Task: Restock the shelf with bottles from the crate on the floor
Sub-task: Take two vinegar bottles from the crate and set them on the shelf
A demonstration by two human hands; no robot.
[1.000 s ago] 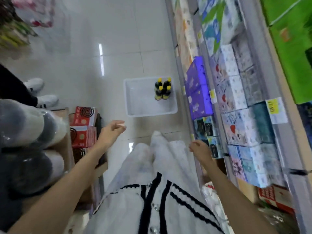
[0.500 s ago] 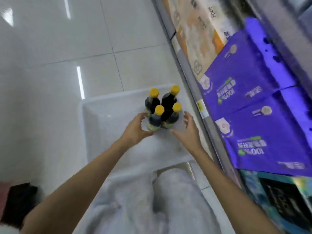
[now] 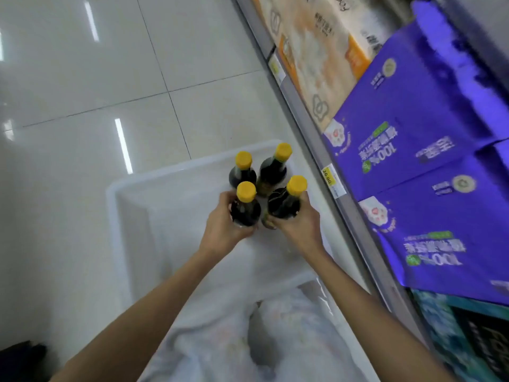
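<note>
Hands grip one bottle apiece: left hand point(image 3: 224, 232) around the near-left bottle point(image 3: 245, 206), right hand point(image 3: 298, 226) around the near-right bottle point(image 3: 286, 201), both standing in the white crate point(image 3: 132, 216) on the floor. Behind, two more bottles point(image 3: 257, 170) stand close; lifting could knock them over, judging by the tight cluster.

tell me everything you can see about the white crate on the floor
The white crate is a shallow, rectangular tub, apparently of translucent plastic, with a rolled rim and rounded corners. It sits flat on the glossy tiled floor, close beside the shelf base. Four dark bottles with yellow caps stand upright together toward its far right corner; the rest looks bare. The person's white clothing hides its near edge.
</note>
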